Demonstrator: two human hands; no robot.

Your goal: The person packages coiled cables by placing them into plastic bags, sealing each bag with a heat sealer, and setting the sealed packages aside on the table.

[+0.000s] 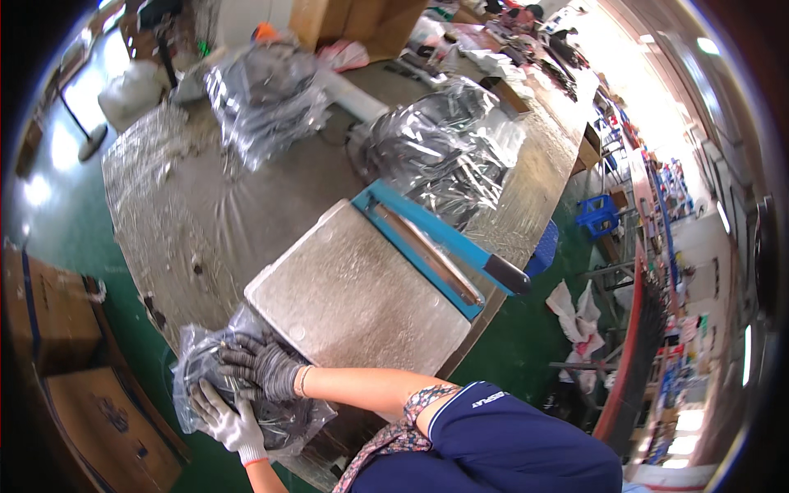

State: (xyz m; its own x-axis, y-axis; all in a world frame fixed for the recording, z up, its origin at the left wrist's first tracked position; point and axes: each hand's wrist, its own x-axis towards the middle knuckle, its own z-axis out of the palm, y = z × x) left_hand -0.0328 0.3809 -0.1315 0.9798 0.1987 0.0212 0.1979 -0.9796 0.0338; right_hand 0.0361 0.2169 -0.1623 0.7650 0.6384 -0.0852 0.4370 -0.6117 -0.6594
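Smoothing the clear bag [289,423] at the table's [238,214] edge seems the current step; the left hand [228,421] spreads loosely on it; the right hand [267,368] bends over it, whether pinching it I cannot tell; a pale slab [353,296] lies beside; the next move calls for a firmer hold.
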